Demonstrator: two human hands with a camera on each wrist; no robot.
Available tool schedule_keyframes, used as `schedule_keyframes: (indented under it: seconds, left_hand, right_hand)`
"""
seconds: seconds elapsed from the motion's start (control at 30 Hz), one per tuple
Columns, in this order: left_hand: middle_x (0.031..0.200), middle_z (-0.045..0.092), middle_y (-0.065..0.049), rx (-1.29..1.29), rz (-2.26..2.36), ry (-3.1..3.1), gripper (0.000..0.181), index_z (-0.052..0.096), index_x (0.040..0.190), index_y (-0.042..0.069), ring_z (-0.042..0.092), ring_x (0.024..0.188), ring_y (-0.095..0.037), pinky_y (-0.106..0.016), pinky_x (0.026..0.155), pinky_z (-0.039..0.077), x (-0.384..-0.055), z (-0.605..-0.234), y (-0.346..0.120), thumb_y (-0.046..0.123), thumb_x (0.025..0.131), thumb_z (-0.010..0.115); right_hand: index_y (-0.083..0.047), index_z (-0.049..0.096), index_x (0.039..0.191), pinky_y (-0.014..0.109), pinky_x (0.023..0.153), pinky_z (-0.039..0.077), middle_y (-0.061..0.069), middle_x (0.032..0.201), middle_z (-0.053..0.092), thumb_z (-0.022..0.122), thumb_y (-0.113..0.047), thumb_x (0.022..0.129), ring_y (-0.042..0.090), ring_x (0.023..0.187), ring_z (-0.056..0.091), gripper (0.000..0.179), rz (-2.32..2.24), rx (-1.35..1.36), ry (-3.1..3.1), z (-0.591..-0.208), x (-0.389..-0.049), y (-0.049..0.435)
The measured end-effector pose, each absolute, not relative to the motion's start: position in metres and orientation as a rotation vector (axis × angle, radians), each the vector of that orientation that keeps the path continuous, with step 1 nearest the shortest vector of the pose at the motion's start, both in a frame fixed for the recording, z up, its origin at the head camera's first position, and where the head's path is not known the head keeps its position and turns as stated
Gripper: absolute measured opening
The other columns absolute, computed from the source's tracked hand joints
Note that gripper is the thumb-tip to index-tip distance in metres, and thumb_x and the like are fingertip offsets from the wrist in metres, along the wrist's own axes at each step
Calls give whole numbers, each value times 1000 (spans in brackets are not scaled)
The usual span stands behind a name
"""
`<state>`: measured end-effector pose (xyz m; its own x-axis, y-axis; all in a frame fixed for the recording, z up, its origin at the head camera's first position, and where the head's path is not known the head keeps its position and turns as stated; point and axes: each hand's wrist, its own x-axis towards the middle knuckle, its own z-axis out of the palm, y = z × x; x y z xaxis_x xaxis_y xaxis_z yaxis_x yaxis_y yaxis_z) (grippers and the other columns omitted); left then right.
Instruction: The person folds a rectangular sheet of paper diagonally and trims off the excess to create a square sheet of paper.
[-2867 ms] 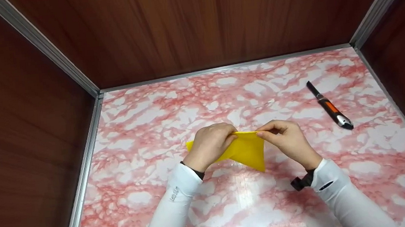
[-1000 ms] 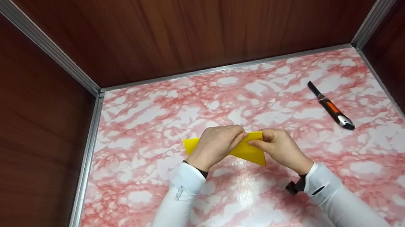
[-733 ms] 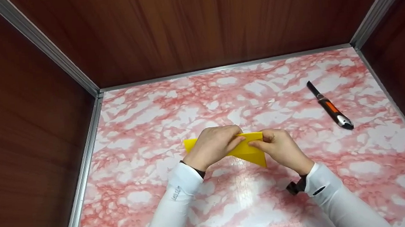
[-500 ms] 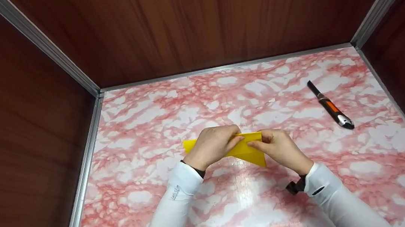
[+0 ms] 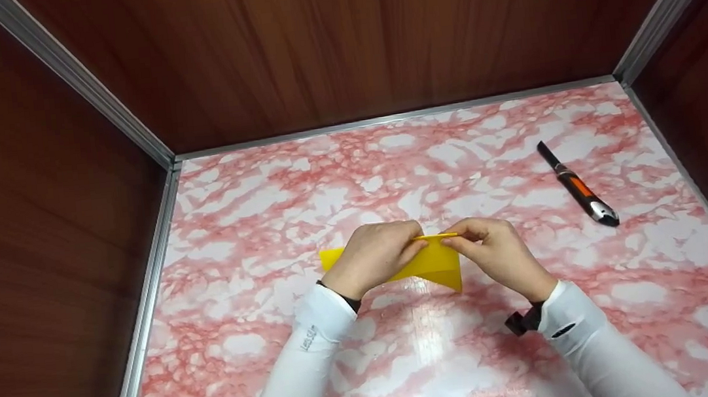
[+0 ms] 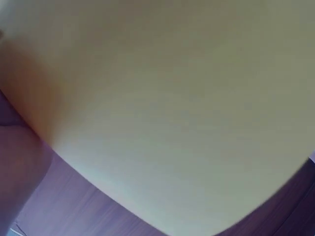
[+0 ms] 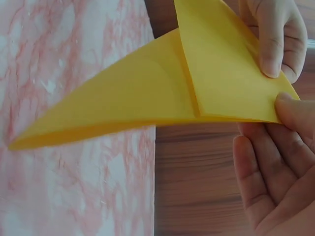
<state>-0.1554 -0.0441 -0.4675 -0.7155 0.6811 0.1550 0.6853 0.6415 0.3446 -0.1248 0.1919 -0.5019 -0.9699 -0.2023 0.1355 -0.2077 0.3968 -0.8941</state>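
Observation:
A folded sheet of yellow paper (image 5: pixel 429 260) is held up between the two hands in the head view. My left hand (image 5: pixel 375 253) grips its top edge left of centre, covering much of the sheet. Near the top right corner, my right hand (image 5: pixel 496 252) pinches the fold between thumb and fingers. In the right wrist view the paper (image 7: pixel 226 73) shows a folded-over flap, with a longer layer tapering to a point. There the right thumb (image 7: pixel 295 110) presses on the edge, beside the left fingers (image 7: pixel 272 51). Pale paper (image 6: pixel 167 113) fills most of the left wrist view.
A black and orange utility knife (image 5: pixel 580 188) lies on the right of the pink-and-white marbled table (image 5: pixel 300 191). Dark wood panels (image 5: pixel 337 42) with metal edging (image 5: pixel 385 119) enclose the back and both sides.
My right hand has shifted from the paper's right edge up to its top fold, pinching there now. The paper has tilted slightly. My left hand has barely moved, and the utility knife lies unmoved.

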Motion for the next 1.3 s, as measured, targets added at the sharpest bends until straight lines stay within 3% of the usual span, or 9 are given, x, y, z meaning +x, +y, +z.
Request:
schedule_keyframes:
  seconds: [0.2, 0.47, 0.7, 1.0, 1.3]
  left_hand:
    - [67, 40, 8, -1228, -515, -2874, 33, 61, 93, 21, 44, 61, -10, -29, 59, 41, -154, -469, -39, 40, 111, 41]
    - [66, 34, 8, -1268, -461, -2787, 32, 56, 89, 19, 40, 58, -10, -27, 57, 38, -154, -471, -38, 39, 110, 45]
    - [66, 41, 9, -1274, -455, -2764, 32, 60, 90, 19, 42, 58, -8, -26, 58, 41, -155, -469, -46, 40, 109, 47]
    - [72, 55, 10, -1285, -508, -2764, 31, 65, 90, 19, 49, 62, -7, -26, 64, 46, -156, -463, -50, 39, 108, 50]
    - [80, 66, 11, -1269, -557, -2824, 33, 74, 97, 18, 56, 64, -7, -28, 67, 51, -157, -460, -53, 40, 107, 52]
  right_hand:
    - [-24, 81, 98, 24, 76, 55, -13, 91, 76, 77, -23, 93, 13, 85, 70, 6, 1646, 468, -2544, -506, -123, 190]
    - [-22, 82, 99, 21, 75, 54, -11, 93, 77, 77, -16, 93, 13, 84, 70, 10, 1625, 473, -2490, -507, -120, 189]
    - [-24, 82, 98, 21, 71, 52, -8, 94, 77, 78, -21, 93, 13, 83, 70, 7, 1589, 449, -2464, -507, -120, 192]
    - [-23, 82, 100, 24, 73, 56, -11, 96, 77, 77, -15, 93, 13, 85, 72, 11, 1620, 423, -2456, -506, -119, 196]
    - [-23, 82, 100, 22, 74, 56, -11, 94, 76, 77, -20, 93, 13, 85, 72, 9, 1616, 388, -2463, -501, -118, 201]
